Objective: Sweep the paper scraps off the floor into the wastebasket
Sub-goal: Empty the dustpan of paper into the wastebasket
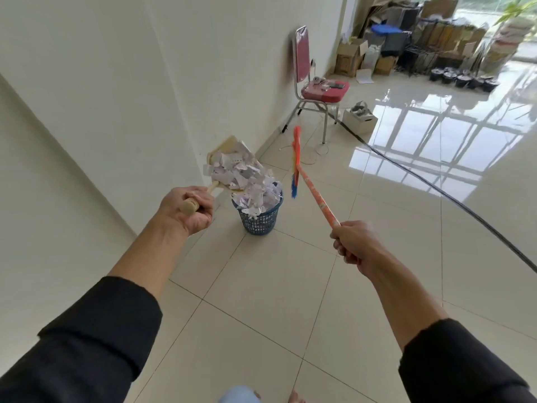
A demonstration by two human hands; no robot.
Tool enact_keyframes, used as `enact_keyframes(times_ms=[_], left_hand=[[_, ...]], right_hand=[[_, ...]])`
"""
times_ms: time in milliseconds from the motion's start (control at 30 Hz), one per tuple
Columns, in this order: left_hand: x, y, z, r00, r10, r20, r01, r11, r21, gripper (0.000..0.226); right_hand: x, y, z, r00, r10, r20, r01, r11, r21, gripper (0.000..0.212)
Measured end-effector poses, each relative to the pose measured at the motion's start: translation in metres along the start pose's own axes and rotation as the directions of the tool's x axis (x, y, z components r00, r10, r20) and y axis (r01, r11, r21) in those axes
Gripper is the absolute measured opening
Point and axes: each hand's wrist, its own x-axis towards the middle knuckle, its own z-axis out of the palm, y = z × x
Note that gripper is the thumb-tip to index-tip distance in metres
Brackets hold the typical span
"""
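Observation:
My left hand grips the beige handle of a cream dustpan, which is raised and tilted over a small blue mesh wastebasket. White paper scraps heap in the pan and spill down into the basket, which looks full to its rim. My right hand grips the end of an orange broom handle. The broom's orange and blue bristles hang in the air just right of the basket.
The basket stands by a white wall on glossy cream tiles. A red-cushioned metal chair and a small box stand beyond it. A black cable crosses the floor on the right. Cardboard boxes and pots crowd the far corner.

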Motion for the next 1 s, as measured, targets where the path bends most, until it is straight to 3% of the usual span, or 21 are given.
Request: enact_keyframes(times_ms=[33,167,367,733,1000], left_hand=[[0.023,0.003,0.008,1.0,-0.019,0.007,0.019,1.0,0.024,0.011],[0.106,0.004,0.02,0.993,-0.099,-0.061,0.11,0.971,0.213,0.026],[0.182,-0.017,0.005,0.95,-0.109,-0.293,0.253,0.818,0.517,0.031],[0.237,-0.115,0.033,0.862,0.125,-0.492,0.336,0.587,0.737,0.02],[0.261,-0.175,0.053,0.835,0.264,-0.482,0.314,0.492,0.812,0.018]], right_hand=[[0.022,-0.014,0.003,1.0,0.0,0.007,0.0,1.0,-0.01,0.014],[0.086,-0.04,0.022,1.0,0.001,0.002,-0.001,1.0,-0.028,0.015],[0.141,-0.054,0.039,0.999,0.036,0.026,-0.036,0.999,0.002,0.016],[0.156,-0.046,-0.012,0.966,0.177,0.186,-0.194,0.978,0.082,0.016],[0.169,-0.033,-0.07,0.918,0.211,0.336,-0.276,0.948,0.159,0.017]])
